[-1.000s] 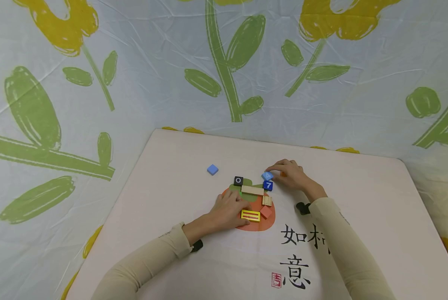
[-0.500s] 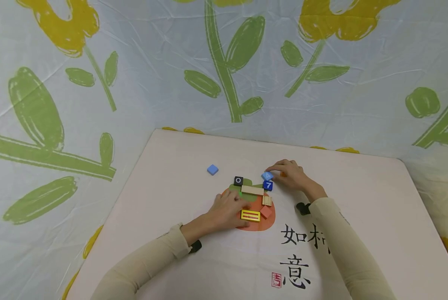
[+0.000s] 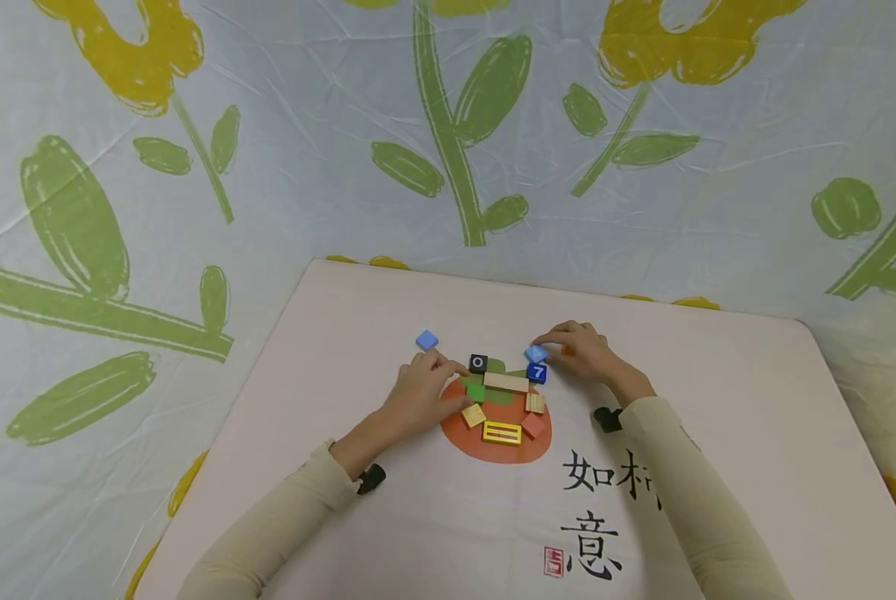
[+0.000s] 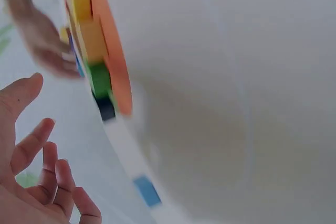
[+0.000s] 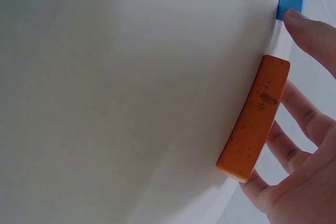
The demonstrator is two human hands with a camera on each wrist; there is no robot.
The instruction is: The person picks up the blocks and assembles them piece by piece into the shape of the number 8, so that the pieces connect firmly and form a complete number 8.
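Note:
My left hand (image 3: 413, 389) hovers left of the blocks with thumb and fingers spread; nothing is between them in the left wrist view. Nearest it are a green block (image 3: 476, 392), a pale yellow block (image 3: 473, 414) and a black block marked 0 (image 3: 478, 362). My right hand (image 3: 584, 348) pinches a light blue block (image 3: 535, 354) between thumb and index finger, the thumb tip on it in the right wrist view. That block sits against a dark blue block marked 7 (image 3: 538, 372). An orange block (image 5: 254, 119) lies beside the right hand's other fingers.
A plain blue block (image 3: 427, 340) lies alone at the back left. A long beige block (image 3: 506, 382), a striped wooden block (image 3: 535, 403), a red block (image 3: 533, 426) and a yellow-and-red block (image 3: 503, 433) lie over the printed orange fruit (image 3: 463, 437) on the tablecloth (image 3: 448, 533).
My left hand has moved up and left off the blocks, uncovering the green and pale yellow ones. The right hand and its light blue block have stayed in place.

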